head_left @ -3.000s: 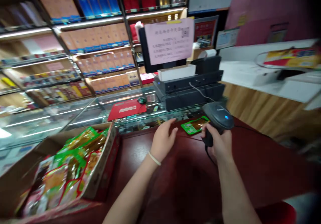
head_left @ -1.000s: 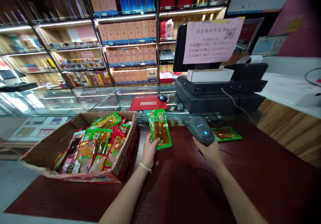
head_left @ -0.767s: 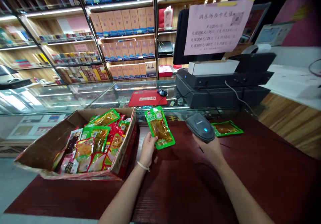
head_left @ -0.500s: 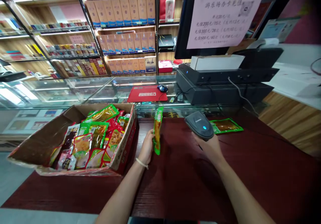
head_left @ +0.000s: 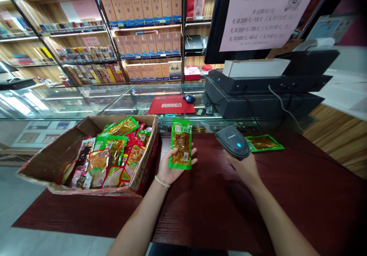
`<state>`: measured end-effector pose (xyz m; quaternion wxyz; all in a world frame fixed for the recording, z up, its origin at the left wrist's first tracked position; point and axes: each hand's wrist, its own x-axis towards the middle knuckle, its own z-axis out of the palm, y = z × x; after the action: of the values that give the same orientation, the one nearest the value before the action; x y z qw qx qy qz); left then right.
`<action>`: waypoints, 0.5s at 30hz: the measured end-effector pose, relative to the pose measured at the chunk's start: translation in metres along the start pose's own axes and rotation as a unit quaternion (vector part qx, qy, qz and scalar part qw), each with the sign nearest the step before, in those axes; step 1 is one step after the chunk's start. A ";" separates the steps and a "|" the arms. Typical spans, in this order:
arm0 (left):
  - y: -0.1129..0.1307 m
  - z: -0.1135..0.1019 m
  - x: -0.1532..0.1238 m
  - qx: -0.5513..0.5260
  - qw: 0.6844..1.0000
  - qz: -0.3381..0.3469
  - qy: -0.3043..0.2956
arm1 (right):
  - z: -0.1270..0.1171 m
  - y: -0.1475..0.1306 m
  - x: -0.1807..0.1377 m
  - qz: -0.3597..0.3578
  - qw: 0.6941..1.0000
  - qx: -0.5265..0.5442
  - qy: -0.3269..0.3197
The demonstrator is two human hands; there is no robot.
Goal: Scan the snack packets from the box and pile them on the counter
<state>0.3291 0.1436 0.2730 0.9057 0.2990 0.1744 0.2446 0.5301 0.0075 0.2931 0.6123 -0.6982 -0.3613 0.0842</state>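
Observation:
My left hand (head_left: 169, 169) holds a green-edged snack packet (head_left: 181, 143) with the thumb over its edge and the fingers behind it. The packet's broad side with a small barcode is turned up towards me. In my right hand (head_left: 246, 169) is a dark barcode scanner (head_left: 233, 143), gripped by its handle, with a blue light lit on its top. The scanner is to the right of the packet, apart from it. Beyond the scanner a second green-edged packet (head_left: 265, 143) lies flat on the dark red counter (head_left: 206, 210).
An open cardboard box (head_left: 147, 154) full of snack packets stands on the left. At the back are a red mat (head_left: 169, 105), a mouse (head_left: 189, 98), and a monitor with a paper sign (head_left: 266, 19) above black machines (head_left: 263, 99). Shelves of boxes (head_left: 146, 7) line the wall.
My left hand has turned the packet from edge-on to show its broad side. The scanner stays in my right hand, and the whole view has shifted slightly.

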 end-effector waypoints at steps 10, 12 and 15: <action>-0.018 -0.016 0.022 0.103 0.964 0.171 0.174 | -0.015 0.008 0.004 -0.047 0.993 -0.039 -0.099; -0.020 -0.017 0.022 0.114 0.960 0.170 0.192 | -0.020 0.006 0.004 -0.076 0.980 -0.050 -0.174; -0.023 -0.019 0.024 0.109 0.955 0.178 0.213 | -0.025 0.002 0.003 -0.082 0.959 -0.078 -0.259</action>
<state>0.3476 0.1492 0.2404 0.7514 0.3627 0.3330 0.4393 0.5468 -0.0103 0.2983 0.4464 -0.6662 -0.5687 0.1830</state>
